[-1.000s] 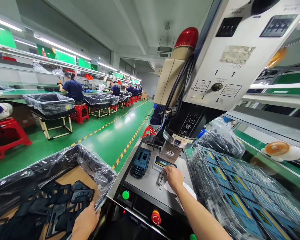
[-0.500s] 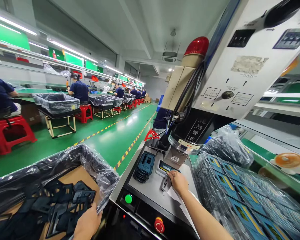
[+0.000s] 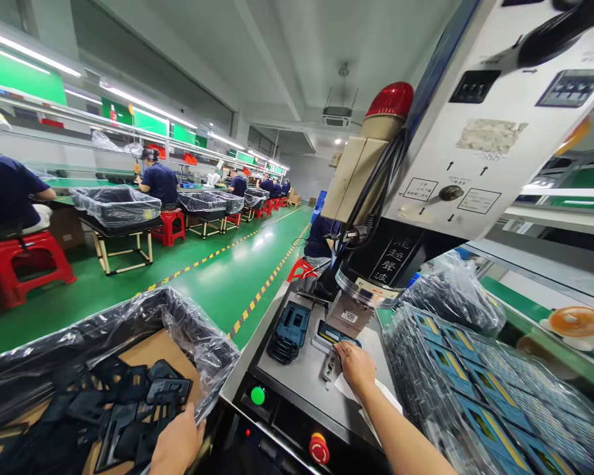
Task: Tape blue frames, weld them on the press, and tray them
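Observation:
My right hand reaches under the machine's metal head and is closed, fingertips pinching the near edge of a dark blue plastic panel with a yellow strip. That panel sits in a metal fixture on the grey machine plate. Left of it lies a stack of dark blue plastic panels. My left hand is low at the right side of a plastic-lined bin, beside loose dark plastic panels. Most of its fingers are hidden, and I cannot tell whether it grips anything.
A green button and a red stop button are on the machine's front. Clear trays of blue panels stand on the right. Several people sit on red stools; one person is behind the machine.
The view has shifted slightly, so most things appear a little lower and to the right. Both hands keep nearly the same places on the fixture and bin.

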The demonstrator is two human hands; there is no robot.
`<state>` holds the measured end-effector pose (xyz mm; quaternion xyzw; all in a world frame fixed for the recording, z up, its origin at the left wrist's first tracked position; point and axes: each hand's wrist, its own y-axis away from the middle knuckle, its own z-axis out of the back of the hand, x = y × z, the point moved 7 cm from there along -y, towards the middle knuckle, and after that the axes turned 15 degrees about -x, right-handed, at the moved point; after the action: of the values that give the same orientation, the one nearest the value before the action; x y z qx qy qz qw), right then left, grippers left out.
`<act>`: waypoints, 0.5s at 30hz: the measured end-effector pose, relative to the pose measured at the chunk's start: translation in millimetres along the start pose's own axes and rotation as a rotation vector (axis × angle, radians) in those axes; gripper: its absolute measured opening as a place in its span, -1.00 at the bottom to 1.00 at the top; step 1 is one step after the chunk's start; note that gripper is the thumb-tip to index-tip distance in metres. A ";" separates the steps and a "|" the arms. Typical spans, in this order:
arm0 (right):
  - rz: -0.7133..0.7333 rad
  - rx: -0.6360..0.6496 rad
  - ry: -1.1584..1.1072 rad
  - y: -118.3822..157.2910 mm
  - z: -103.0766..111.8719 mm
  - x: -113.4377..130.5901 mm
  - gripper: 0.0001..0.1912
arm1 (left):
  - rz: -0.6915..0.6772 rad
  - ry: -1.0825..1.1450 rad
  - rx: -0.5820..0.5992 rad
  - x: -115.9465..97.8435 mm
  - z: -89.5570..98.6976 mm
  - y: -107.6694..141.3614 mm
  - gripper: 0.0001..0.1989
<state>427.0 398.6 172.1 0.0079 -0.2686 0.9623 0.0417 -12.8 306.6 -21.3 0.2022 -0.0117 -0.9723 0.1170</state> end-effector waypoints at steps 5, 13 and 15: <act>0.026 -0.007 0.012 -0.8 12.3 5.5 -0.62 | 0.024 0.010 -0.006 1.1 1.2 -0.2 -0.57; 0.169 -0.106 -0.065 38.9 59.0 24.6 -0.65 | 0.008 0.001 -0.017 6.1 -4.3 0.6 -0.49; 0.144 -0.144 -0.182 63.7 78.6 28.2 -0.63 | 0.002 0.002 -0.026 8.7 -7.1 -1.7 -0.45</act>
<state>392.9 305.8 207.5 0.0726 -0.3393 0.9365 -0.0517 -18.1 306.4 -31.3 0.2015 0.0008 -0.9720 0.1206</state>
